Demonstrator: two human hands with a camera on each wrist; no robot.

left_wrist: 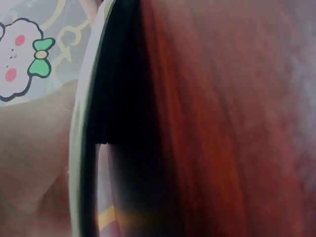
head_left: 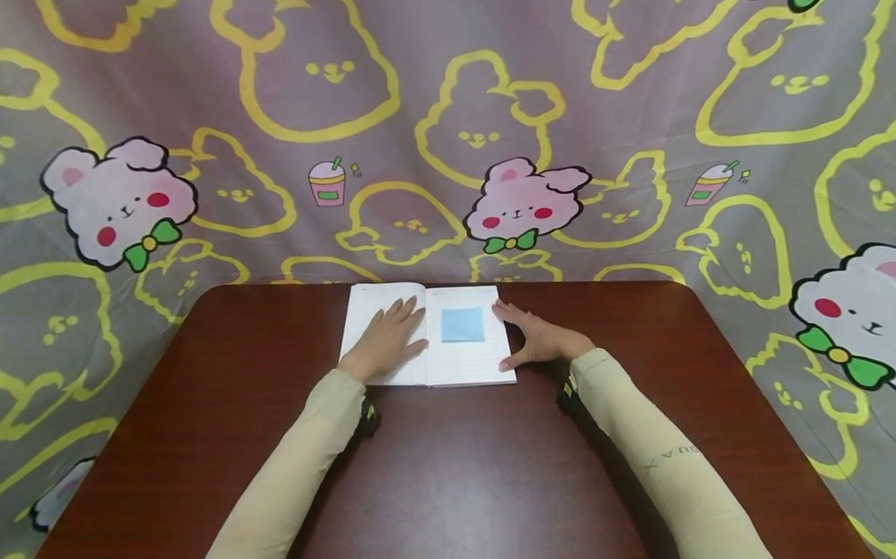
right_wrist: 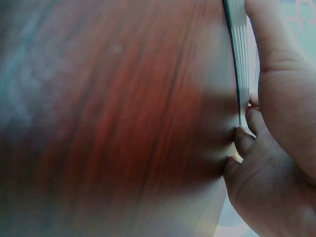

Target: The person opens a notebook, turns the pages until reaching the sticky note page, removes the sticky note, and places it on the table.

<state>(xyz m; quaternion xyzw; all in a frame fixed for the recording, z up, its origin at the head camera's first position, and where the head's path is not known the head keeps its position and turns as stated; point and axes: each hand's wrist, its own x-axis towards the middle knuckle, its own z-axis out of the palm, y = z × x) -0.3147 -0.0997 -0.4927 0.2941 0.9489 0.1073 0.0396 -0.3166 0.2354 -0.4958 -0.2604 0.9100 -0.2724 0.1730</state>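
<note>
An open notebook (head_left: 470, 368) lies flat near the far edge of the table. On its right page sits a light blue sticky note (head_left: 462, 325). My left hand (head_left: 387, 340) rests on the left page with its fingers stretched out, the thumb reaching toward the spine. At the notebook's right edge is my right hand (head_left: 538, 336), its fingers and thumb spread apart along that side. In the right wrist view, the right hand's fingertips (right_wrist: 243, 140) touch the edge of the notebook (right_wrist: 240, 59). The left wrist view shows the notebook's edge (left_wrist: 79, 128) beside part of the left hand (left_wrist: 34, 153).
The dark reddish-brown wooden table (head_left: 442, 480) extends toward me and to both sides. A patterned curtain (head_left: 380, 91) with cartoon rabbits hangs behind and around the table. A small black device (head_left: 369, 416) sits at the left wrist, another black device (head_left: 567, 393) at the right.
</note>
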